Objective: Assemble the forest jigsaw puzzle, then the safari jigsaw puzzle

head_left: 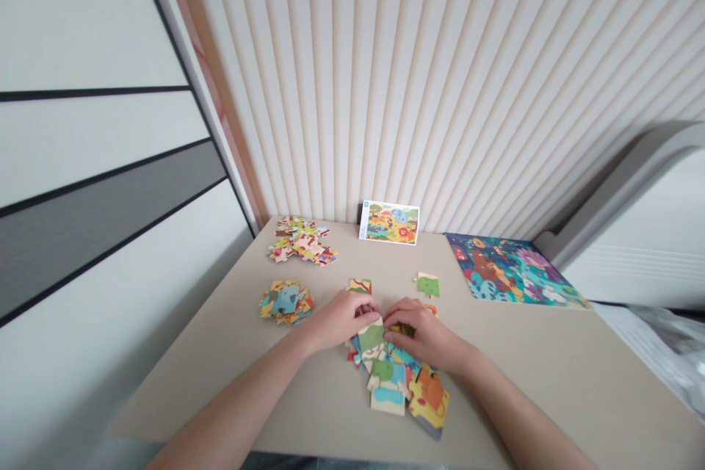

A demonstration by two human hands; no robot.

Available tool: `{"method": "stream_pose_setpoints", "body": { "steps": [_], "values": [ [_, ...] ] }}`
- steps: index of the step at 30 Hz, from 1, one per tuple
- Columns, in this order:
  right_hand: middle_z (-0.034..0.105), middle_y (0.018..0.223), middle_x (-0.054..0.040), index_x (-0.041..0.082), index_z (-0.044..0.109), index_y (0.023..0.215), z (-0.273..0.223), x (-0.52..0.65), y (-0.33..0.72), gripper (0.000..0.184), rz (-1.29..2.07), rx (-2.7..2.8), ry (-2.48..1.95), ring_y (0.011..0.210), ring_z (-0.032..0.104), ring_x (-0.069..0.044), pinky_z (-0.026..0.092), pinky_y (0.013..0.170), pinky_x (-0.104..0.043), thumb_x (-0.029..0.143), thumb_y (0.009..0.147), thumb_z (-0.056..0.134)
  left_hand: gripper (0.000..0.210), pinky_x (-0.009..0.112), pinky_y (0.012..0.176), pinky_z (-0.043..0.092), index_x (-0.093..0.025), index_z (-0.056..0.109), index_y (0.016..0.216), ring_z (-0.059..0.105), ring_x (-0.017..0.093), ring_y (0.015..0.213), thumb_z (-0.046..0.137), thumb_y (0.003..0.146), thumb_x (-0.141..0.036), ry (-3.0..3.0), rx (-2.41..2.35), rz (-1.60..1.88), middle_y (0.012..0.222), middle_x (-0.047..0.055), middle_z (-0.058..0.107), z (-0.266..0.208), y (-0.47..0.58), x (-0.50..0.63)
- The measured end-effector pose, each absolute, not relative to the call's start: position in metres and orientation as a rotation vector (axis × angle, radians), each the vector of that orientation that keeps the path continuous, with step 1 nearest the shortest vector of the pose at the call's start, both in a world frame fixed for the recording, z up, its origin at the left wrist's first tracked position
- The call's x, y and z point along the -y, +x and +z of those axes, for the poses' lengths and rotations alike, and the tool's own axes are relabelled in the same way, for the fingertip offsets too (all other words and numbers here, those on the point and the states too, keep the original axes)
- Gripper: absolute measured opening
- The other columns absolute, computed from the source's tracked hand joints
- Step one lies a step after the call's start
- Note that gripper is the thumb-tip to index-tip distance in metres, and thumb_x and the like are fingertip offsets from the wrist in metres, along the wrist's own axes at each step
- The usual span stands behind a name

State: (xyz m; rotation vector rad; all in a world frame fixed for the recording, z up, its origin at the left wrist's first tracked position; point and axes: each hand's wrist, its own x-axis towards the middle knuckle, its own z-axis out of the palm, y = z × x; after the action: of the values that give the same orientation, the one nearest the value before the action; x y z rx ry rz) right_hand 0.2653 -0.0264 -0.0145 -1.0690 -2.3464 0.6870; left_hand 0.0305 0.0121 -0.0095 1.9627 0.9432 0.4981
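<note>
My left hand (344,318) and right hand (424,330) were close together over a loose pile of puzzle pieces (393,372) on the table (308,396). Left: fingers curled in, thumb near the index finger, right at the top end of a green-and-cream piece (371,338); couldn't tell if it pinched that piece or only touched it. Right: fingers bent over the pile's right part, thumb pointing at the left hand; grip hidden, couldn't tell.

Pile ran from under both hands toward me, pieces overlapping. Nearest me, below the right hand: an orange-and-yellow piece (431,398), lying askew. Just beyond my left fingers: a striped piece (360,285). Beyond the right hand, apart from the pile: a lone green piece (428,284).

Left of my left hand: a small heap (286,301), blue piece on top. Farther off behind that: a larger heap (302,246), reds and yellows. Straight ahead of both hands: a picture card (390,222), propped up. Right of and beyond my right hand: a colourful jungle picture (515,269), lying flat.
</note>
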Motion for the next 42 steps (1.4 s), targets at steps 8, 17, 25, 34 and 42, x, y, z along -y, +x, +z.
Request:
{"method": "stream_pose_setpoints", "body": {
  "steps": [8,17,25,34,42],
  "values": [
    [0.073,0.097,-0.0058,0.024,0.076,0.093,-0.010,0.024,0.267,0.019,0.800,2.216,-1.113,0.092,0.066,-0.020,0.048,0.089,-0.035,0.040,0.094,0.065,0.049,0.026,0.054,0.027,-0.019,0.053,0.068,0.042,0.013,0.057,0.044,0.097,-0.057,2.043,-0.990,0.464,0.060,-0.003,0.046,-0.013,0.029,-0.014],
    [0.074,0.097,-0.0065,0.024,0.078,0.095,-0.013,0.018,0.272,0.021,0.690,2.207,-1.184,0.095,0.065,-0.022,0.046,0.089,-0.037,0.041,0.095,0.066,0.038,0.023,0.058,0.037,-0.020,0.065,0.103,0.059,0.017,0.070,0.073,0.077,-0.046,1.903,-0.991,0.359,0.080,-0.001,0.066,-0.012,0.026,-0.012],
    [0.074,0.092,-0.0057,0.022,0.075,0.088,-0.011,0.017,0.275,0.024,0.772,2.052,-1.220,0.090,0.065,-0.021,0.047,0.087,-0.035,0.043,0.095,0.064,0.047,0.024,0.058,0.040,-0.019,0.063,0.108,0.062,0.018,0.073,0.078,0.071,-0.044,1.888,-0.959,0.308,0.085,0.000,0.069,-0.014,0.023,-0.014],
    [0.062,0.070,-0.0003,0.017,0.073,0.088,-0.020,0.005,0.291,0.040,0.938,1.674,-1.411,0.063,0.050,-0.013,0.038,0.059,-0.026,0.055,0.091,0.062,0.029,0.026,0.065,0.043,-0.022,0.069,0.095,0.062,0.017,0.072,0.052,0.097,-0.045,2.214,-1.048,0.378,0.080,0.001,0.069,-0.015,0.024,-0.013],
    [0.062,0.070,-0.0004,0.015,0.075,0.096,-0.035,-0.004,0.299,0.044,0.937,1.571,-1.437,0.059,0.046,-0.012,0.034,0.055,-0.025,0.057,0.087,0.064,0.021,0.040,0.097,0.044,-0.019,0.065,0.110,0.058,0.028,0.111,0.061,0.094,-0.031,2.604,-1.498,0.560,0.112,0.011,0.064,-0.024,0.017,-0.025]
  ]
}}
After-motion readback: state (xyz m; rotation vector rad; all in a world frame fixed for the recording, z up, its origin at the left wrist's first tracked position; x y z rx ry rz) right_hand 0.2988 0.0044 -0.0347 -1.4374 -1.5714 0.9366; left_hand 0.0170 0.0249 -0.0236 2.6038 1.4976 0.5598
